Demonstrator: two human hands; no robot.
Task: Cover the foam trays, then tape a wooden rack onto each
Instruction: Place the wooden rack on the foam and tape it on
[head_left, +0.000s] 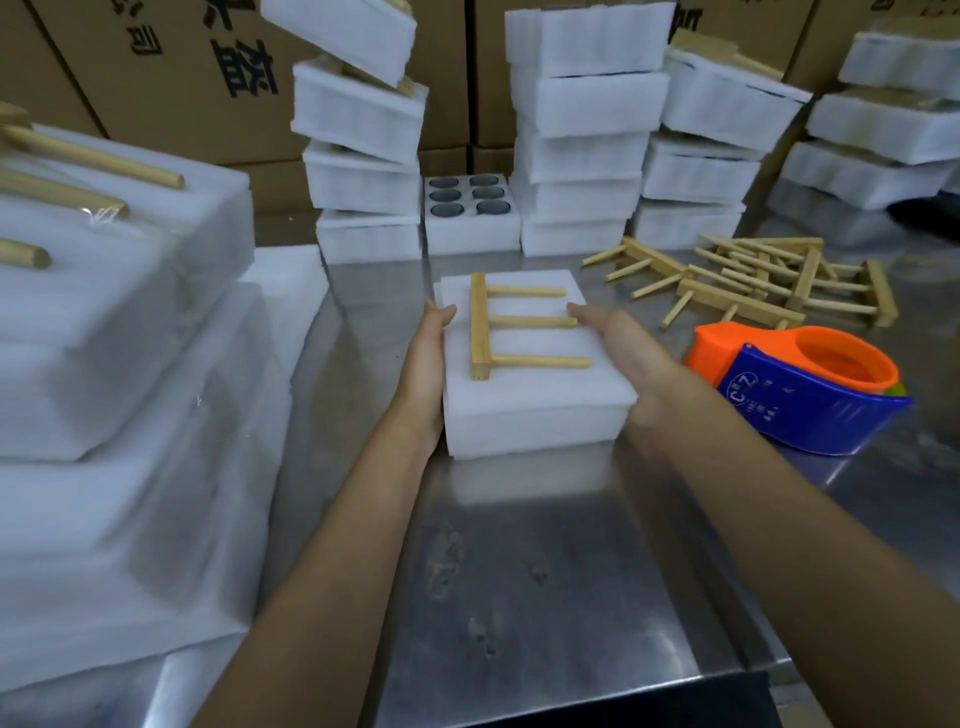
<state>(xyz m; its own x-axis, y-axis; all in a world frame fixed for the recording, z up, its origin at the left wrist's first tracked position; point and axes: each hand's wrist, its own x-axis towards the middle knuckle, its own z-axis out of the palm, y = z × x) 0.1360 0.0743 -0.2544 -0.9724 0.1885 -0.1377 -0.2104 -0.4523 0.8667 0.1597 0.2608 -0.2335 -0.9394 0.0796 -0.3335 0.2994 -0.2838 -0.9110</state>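
A stainless-steel counter (519, 545) runs away from the camera toward a wall of printed cardboard cartons (171, 67), with white foam stacked along its far edge. Near the counter's middle sits a covered foam tray (535, 415), its lid on and squared over the base. A wooden rack (480, 325) lies flat on the lid, its bar toward the left and three pegs pointing right; no tape is seen over it yet.

The left hand (428, 364) presses flat against the tray's left side, fingers straight, the thumb tip lapping onto the lid. The right hand (623, 338) is blurred; its straight fingers reach over the lid's right edge to about the peg tips, and it holds nothing. The two palms seem placed to square lid and base and steady the rack before taping.

Just right of the tray rests an orange-and-blue tape dispenser (800, 389), within easy reach of the right hand. Beyond it, toward the far right, lies a loose pile of racks (753, 280). Behind the tray an uncovered foam tray (470, 213) shows six dark round cells, between leaning stacks of covered trays (576, 130). At the left edge, finished trays (104, 312) carry racks under clear film.
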